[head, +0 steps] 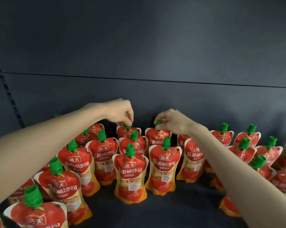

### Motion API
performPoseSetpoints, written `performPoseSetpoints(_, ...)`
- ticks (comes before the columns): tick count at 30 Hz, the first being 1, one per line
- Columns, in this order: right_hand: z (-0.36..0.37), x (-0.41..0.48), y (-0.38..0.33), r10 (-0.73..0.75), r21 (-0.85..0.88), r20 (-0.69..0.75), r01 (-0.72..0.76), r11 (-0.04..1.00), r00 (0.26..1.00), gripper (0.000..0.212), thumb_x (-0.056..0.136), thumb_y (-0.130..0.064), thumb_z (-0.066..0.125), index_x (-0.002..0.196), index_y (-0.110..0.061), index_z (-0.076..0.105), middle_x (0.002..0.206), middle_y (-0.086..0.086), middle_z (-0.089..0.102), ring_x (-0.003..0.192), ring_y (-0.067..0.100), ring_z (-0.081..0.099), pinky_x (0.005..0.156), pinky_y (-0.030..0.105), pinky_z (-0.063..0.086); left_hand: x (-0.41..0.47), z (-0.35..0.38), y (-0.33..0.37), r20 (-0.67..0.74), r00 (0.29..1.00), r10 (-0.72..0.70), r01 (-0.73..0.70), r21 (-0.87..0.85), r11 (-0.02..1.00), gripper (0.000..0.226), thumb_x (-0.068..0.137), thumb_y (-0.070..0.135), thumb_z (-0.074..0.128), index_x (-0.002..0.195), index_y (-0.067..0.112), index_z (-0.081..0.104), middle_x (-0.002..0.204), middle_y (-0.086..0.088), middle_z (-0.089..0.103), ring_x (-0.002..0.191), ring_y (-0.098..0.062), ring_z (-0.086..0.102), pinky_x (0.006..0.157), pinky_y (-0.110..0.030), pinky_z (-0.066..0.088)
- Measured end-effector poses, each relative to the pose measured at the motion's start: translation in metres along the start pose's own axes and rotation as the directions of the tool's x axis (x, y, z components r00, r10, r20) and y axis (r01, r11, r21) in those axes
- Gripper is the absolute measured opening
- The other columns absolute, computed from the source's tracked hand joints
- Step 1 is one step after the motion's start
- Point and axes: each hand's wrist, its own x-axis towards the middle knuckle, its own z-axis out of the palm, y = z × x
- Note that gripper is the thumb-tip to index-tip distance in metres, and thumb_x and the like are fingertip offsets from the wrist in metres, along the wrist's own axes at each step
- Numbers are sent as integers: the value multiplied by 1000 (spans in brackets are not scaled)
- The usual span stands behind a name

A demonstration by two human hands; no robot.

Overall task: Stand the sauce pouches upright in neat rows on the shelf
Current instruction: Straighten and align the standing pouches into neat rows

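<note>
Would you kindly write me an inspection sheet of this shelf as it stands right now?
Surface: dark shelf, with pouches standing on it.
Job's things: red sauce pouches with green caps, mostly upright in rough rows; several at the far right lean.
Clutter: nothing seen.
Hands: the left hand pinches the cap of a back-row pouch; the right hand pinches the cap of the neighbouring pouch.
Cables: nothing seen.
Surroundings: dark back panel behind the shelf; slotted upright strip at the left.
</note>
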Motion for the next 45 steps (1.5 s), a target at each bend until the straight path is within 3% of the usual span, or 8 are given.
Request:
performPoseSetpoints(8, 0, 3, 0, 9, 23, 22, -9, 1000, 1000, 22, 88, -18, 63, 109, -13, 64, 109, 6, 66, 101, 18, 60, 85, 27, 47, -3, 0, -4, 0, 1000, -10, 10, -34, 999, 15, 83, 12, 68, 97, 6, 70, 84, -7, 73, 74, -12, 70, 68, -23, 58)
performPoseSetpoints(16, 2, 0, 1, 12, 2, -1, -12, 1000, 1000, 29, 87, -22, 64, 116, -16, 60, 104, 2, 62, 98, 16, 58, 80, 25, 44, -6, 1, 1, 8, 1000, 2, -2, 40, 999, 21, 84, 19, 67, 103, 11, 68, 80, 2, 70, 69, -5, 66, 67, -21, 56)
performPoseSetpoints(22, 1, -2, 1, 6, 21, -62, -4, 1000, 998, 37, 86, -22, 66, 121, -14, 58, 116, 6, 62, 104, 18, 58, 81, 24, 44, -12, 1, -2, -2, 1000, 3, -2, 103, 995, 31, 85, 31, 65, 112, 18, 64, 94, 3, 70, 89, -11, 64, 81, -24, 47)
performPoseSetpoints(26, 2, -5, 0, 5, 37, -63, -2, 999, 998, 34, 87, -19, 65, 120, -14, 58, 106, 1, 58, 103, 17, 58, 80, 23, 44, -12, 3, -3, -2, 1000, 11, -11, 102, 995, 20, 86, 29, 64, 100, 16, 69, 82, 5, 71, 80, -11, 66, 77, -27, 50)
performPoseSetpoints(31, 4, -6, 0, -11, 52, -65, 14, 999, 998, 26, 87, -15, 64, 112, -14, 61, 101, -1, 57, 97, 14, 56, 78, 24, 44, -11, 6, -2, -19, 1000, 22, -20, 85, 996, 13, 86, 25, 64, 92, 14, 70, 64, 13, 65, 62, -4, 62, 64, -20, 49)
performPoseSetpoints(35, 3, -7, 1, -9, 55, -63, 13, 998, 998, 23, 86, -16, 65, 109, -15, 61, 101, -1, 58, 99, 17, 58, 81, 27, 47, -11, 5, -2, -16, 1000, 20, -18, 83, 996, 16, 86, 24, 64, 95, 12, 70, 70, 9, 68, 69, -11, 67, 68, -23, 54)
performPoseSetpoints(39, 4, -6, 1, 0, 68, -62, 4, 998, 998, 29, 86, -18, 66, 115, -15, 59, 105, 2, 59, 101, 17, 59, 83, 27, 48, -11, 4, -1, -3, 1000, 23, -22, 110, 994, 19, 87, 27, 63, 99, 15, 69, 77, 9, 68, 71, -6, 64, 68, -21, 50)
performPoseSetpoints(45, 5, -4, 1, 6, 75, -64, -1, 997, 998, 34, 85, -21, 66, 118, -16, 57, 109, 4, 60, 99, 18, 59, 82, 27, 49, -13, 1, -4, 27, 1000, 8, -11, 119, 993, 31, 85, 34, 64, 113, 19, 63, 98, 4, 69, 89, -10, 63, 85, -28, 49)
